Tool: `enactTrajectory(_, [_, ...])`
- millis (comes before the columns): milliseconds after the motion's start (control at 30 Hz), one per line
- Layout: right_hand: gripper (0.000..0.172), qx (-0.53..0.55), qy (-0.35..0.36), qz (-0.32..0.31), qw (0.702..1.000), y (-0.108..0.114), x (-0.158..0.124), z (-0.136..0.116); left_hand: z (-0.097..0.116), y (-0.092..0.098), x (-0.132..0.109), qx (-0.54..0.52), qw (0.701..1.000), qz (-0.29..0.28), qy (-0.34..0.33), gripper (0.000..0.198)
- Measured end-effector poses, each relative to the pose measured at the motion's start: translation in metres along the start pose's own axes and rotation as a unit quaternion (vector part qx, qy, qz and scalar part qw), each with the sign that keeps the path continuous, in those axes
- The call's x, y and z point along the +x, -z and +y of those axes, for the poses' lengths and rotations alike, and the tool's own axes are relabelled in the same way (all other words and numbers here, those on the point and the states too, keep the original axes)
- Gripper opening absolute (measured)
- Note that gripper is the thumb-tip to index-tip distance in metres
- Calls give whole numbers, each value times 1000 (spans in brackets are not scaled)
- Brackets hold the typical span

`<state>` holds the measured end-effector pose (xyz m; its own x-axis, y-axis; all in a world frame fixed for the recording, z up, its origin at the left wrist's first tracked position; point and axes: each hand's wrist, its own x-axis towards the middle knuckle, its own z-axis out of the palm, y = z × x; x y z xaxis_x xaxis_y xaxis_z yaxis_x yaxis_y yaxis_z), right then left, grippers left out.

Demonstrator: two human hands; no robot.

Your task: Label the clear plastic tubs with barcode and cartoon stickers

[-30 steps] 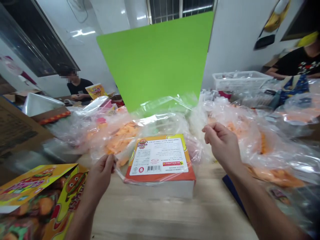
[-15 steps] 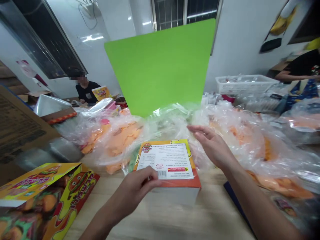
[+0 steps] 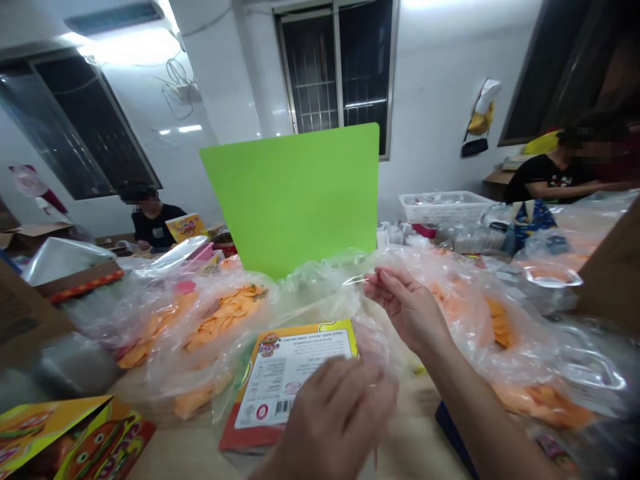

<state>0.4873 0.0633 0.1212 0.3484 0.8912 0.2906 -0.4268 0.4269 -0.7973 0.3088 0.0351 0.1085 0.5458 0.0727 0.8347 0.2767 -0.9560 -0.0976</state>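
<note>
The orange-and-yellow carton lies flat on the wooden table, a little askew, with its white label and barcode facing up. The person's left hand covers its lower right corner, fingers curled inward. That hand is blurred (moving fast, by the look of it), so I can't tell whether it is gripping anything. The right hand is raised just above the carton's far corner, thumb and forefinger pinched on a strip of clear plastic film that stretches across behind the carton.

Bulging plastic bags of orange pieces crowd the table on both sides and behind, pressing close against the carton. A bright green board stands upright beyond them. Down at the left corner sits an opened printed box with burger pictures on it, and a white plastic crate sits further back on the right. Two other people are working across the room, one seated by the far left window, the other at the right in a dark printed shirt. A sheet of brown cardboard juts in at the right edge.
</note>
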Motion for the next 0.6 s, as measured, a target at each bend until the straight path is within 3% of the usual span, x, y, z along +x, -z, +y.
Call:
enactTrajectory(100, [13,-49,29,-15,998,-4,-14,-4,-14,-18,42,72,997,19,14,25])
enactTrajectory(200, [16,-122,63,-43,990,-3,-26,-14,-35,-21,71,133,991,26,4,21])
enactTrajectory(300, [19,-197,98,-69,973,0,-35,-25,-40,-16,80,172,984,15,-50,17])
enactTrajectory(433, [24,-277,129,-104,946,0,-40,-35,-29,-13,80,202,973,11,-108,13])
enactTrajectory(500, [24,-302,135,-116,936,-2,-41,-37,-27,-15,82,181,980,17,-81,6])
enactTrajectory(600, [23,-315,129,-116,933,-7,-37,-35,-33,-14,88,120,991,51,23,10])
